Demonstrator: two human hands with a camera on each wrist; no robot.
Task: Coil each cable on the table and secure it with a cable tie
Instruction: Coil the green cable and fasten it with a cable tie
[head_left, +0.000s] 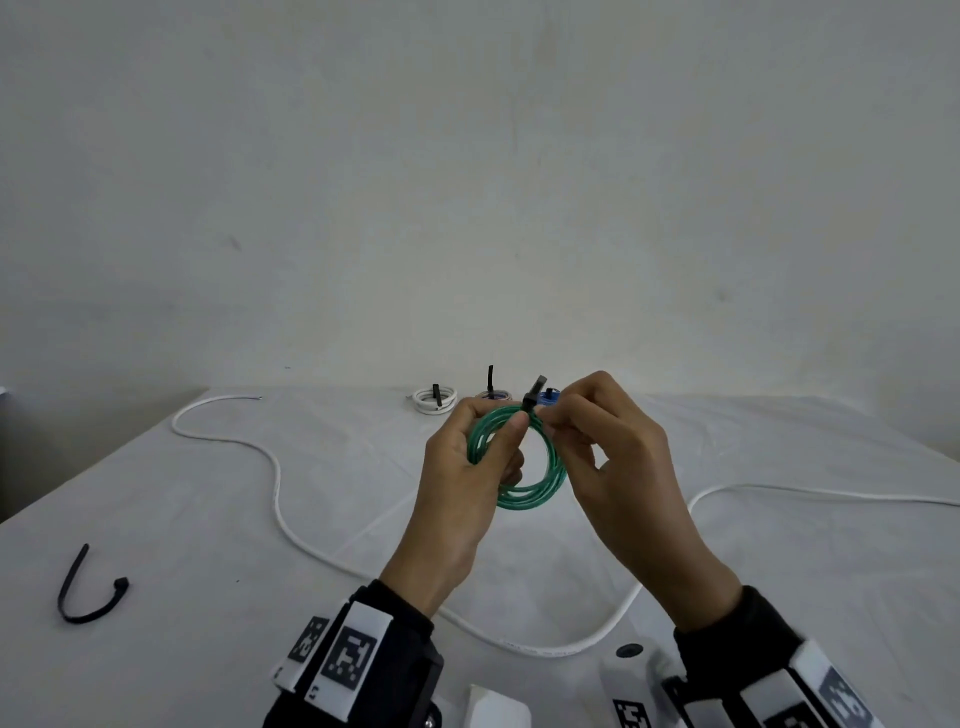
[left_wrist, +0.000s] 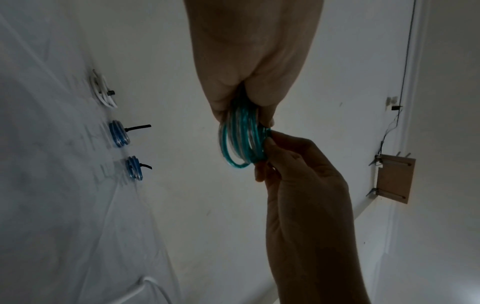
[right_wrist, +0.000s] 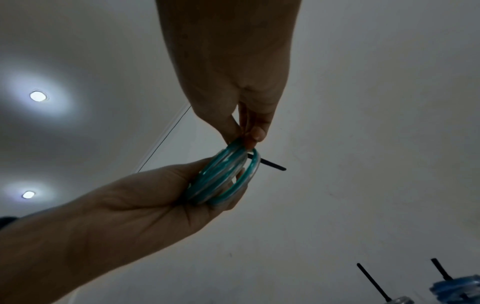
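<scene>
A green cable coil (head_left: 540, 493) is held up above the table between both hands. My left hand (head_left: 498, 441) grips its left side, thumb across the strands. My right hand (head_left: 545, 415) pinches the top of the coil right beside a black cable tie (head_left: 536, 391) that wraps the strands, its tail sticking up free. In the left wrist view my left hand (left_wrist: 244, 111) clasps the coil (left_wrist: 241, 142) from above. The right wrist view shows my right hand (right_wrist: 249, 137) pinching the coil (right_wrist: 226, 179), with the tie tail (right_wrist: 272, 165) poking out behind.
A long loose white cable (head_left: 275, 483) snakes across the white table. A spare black cable tie (head_left: 88, 587) lies at the front left. At the back stand a tied white coil (head_left: 434, 401) and two tied blue coils (left_wrist: 119, 133) (left_wrist: 133, 167).
</scene>
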